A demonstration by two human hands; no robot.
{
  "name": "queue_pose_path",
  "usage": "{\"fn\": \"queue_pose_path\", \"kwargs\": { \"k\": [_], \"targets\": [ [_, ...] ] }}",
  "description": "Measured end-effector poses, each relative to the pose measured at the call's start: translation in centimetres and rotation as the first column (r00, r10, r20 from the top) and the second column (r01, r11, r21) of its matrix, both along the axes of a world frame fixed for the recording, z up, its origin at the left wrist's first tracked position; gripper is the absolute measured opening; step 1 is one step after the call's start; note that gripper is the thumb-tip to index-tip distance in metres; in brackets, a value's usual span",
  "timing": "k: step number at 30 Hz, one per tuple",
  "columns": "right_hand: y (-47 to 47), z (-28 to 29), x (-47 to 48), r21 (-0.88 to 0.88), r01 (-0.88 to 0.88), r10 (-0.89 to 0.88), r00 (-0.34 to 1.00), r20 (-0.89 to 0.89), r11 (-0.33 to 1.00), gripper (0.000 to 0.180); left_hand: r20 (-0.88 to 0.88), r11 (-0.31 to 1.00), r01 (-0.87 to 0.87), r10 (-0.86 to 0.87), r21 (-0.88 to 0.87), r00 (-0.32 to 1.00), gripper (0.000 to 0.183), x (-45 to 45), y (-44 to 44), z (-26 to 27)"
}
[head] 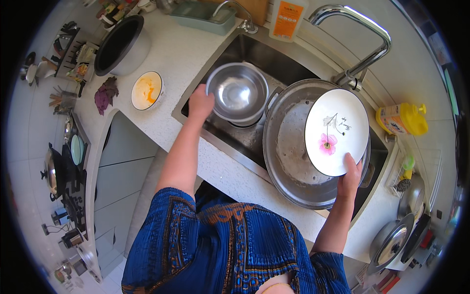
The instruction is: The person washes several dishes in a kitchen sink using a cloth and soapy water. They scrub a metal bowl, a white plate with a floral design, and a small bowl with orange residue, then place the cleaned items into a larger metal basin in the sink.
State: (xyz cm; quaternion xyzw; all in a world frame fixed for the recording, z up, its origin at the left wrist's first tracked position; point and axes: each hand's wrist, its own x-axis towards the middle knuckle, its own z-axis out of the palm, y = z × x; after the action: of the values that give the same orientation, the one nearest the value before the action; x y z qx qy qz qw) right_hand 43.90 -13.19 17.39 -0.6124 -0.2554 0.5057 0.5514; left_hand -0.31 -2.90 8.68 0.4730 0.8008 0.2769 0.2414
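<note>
My left hand (201,101) grips the left rim of a stainless steel bowl (237,92) at the left side of the sink (257,47). Beneath that bowl the edge of another round vessel shows. In my right hand (350,178) is a white plate (336,132) with a pink flower print, thumb on its face and fingers hidden behind. The plate is tilted above a large round metal pan (293,147), which rests over the right part of the sink and has spots and residue on its base.
A chrome faucet (367,33) arches over the back. Yellow detergent bottle (400,119) stands right of the sink. Left on the counter are an egg-stained bowl (147,90), purple leaves (106,94) and a rice cooker inner pot (123,47). Lidded pans (393,242) stand at far right.
</note>
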Motion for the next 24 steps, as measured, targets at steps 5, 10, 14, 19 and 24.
{"fn": "queue_pose_path", "kwargs": {
  "k": [5, 10, 14, 19, 24],
  "targets": [
    [-0.5, -0.2, 0.5, 0.027, 0.020, -0.020, 1.000, 0.003, 0.999, 0.053, 0.399, 0.986, -0.115, 0.058, 0.120, 0.915, 0.019, 0.9, -0.2, 10.1],
    [0.0, 0.3, -0.6, 0.010, -0.016, 0.015, 0.996, 0.092, 1.000, 0.051, 0.561, 0.970, 0.135, -0.229, 0.204, 0.795, 0.025, 7.8, -0.2, 17.5],
    [0.0, 1.0, -2.8, 0.048, -0.127, 0.116, 0.975, 0.190, 0.991, 0.044, 0.391, 0.872, 0.390, -0.483, 0.296, 0.783, 0.028, 12.4, -0.6, 16.9],
    [-1.1, 1.4, -3.4, 0.031, -0.203, 0.175, 0.901, 0.396, 0.979, 0.041, 0.184, 0.769, 0.520, -0.610, 0.372, 0.771, 0.030, 15.6, -1.7, 13.8],
    [-2.8, 0.8, -2.5, -0.010, -0.172, 0.162, 0.909, 0.385, 0.985, 0.039, 0.036, 0.773, 0.558, -0.594, 0.300, 0.803, 0.037, 17.0, -3.4, 13.3]
  ]
}}
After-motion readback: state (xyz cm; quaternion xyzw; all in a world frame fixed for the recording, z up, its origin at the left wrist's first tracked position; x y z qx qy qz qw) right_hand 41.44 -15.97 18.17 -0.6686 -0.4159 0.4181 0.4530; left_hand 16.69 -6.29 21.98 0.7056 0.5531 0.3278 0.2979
